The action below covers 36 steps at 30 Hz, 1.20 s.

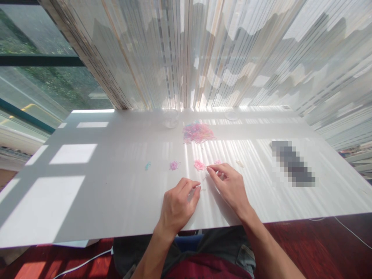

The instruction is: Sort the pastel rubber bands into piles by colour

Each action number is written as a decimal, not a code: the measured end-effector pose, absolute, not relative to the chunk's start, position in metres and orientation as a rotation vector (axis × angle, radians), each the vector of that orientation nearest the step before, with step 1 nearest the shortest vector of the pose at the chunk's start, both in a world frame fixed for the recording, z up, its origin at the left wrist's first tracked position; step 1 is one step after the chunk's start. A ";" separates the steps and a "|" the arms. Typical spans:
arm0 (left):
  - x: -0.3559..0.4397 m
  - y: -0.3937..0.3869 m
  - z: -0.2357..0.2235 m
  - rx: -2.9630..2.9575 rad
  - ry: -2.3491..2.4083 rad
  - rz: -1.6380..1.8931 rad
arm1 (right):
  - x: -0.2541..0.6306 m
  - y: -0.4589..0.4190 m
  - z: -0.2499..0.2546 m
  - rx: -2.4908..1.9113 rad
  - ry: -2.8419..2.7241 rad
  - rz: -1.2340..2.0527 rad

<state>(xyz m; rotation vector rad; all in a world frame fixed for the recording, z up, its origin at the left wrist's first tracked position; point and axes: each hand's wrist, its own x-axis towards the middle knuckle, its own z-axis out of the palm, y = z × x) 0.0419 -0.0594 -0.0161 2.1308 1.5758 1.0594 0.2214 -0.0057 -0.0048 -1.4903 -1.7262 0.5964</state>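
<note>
Just ahead of the right hand [228,186], we find a small clump of pink rubber bands [199,165] on the white table [116,186], nearly touching the forefinger [209,168]. The right hand is curved, with its fingers reaching forward and drawn close to the thumb; we cannot tell whether it pinches anything. Beside it, the left hand [177,205] is curled, its fingertips gathered above the table. A tiny pale band [202,190] lies just beside them, and we cannot tell whether they hold anything. Farther ahead of both hands sits a large heap of pink and blue rubber bands [198,132]. Ahead and left of the left hand, we note a smaller pink clump [173,166] and a single teal band [147,166]. A clear plastic cup [171,118] stands near the table's far edge. Right of the right hand lies a blurred dark object [292,163].
</note>
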 end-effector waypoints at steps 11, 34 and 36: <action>0.042 -0.059 -0.017 2.147 1.600 1.030 | 0.270 -0.016 -0.017 -1.525 -1.857 0.349; 0.039 -0.059 -0.019 2.161 1.550 1.102 | 0.242 -0.033 0.000 -1.224 -1.872 0.775; 0.039 -0.059 -0.018 2.144 1.516 1.143 | 0.239 -0.034 -0.001 -1.198 -1.880 0.810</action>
